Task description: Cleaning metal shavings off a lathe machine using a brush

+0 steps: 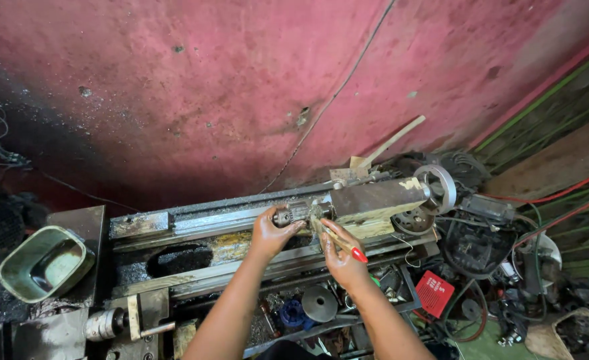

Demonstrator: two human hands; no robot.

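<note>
A small metal lathe lies across the middle, its bed rails (194,223) running left to right. My left hand (271,233) grips a dark drill chuck (293,213) at the nose of the tailstock (374,200). My right hand (341,257) is just right of the chuck and holds a thin brush-like tool with a red-tipped handle (359,255), its working end at the chuck. A grey handwheel (439,189) sits at the tailstock's right end.
A green oval bucket (44,263) stands at the left. A red box (434,293), cables and power tools are heaped at the right. A round metal disc (319,303) and blue part (293,312) lie below the bed. A pink wall rises behind.
</note>
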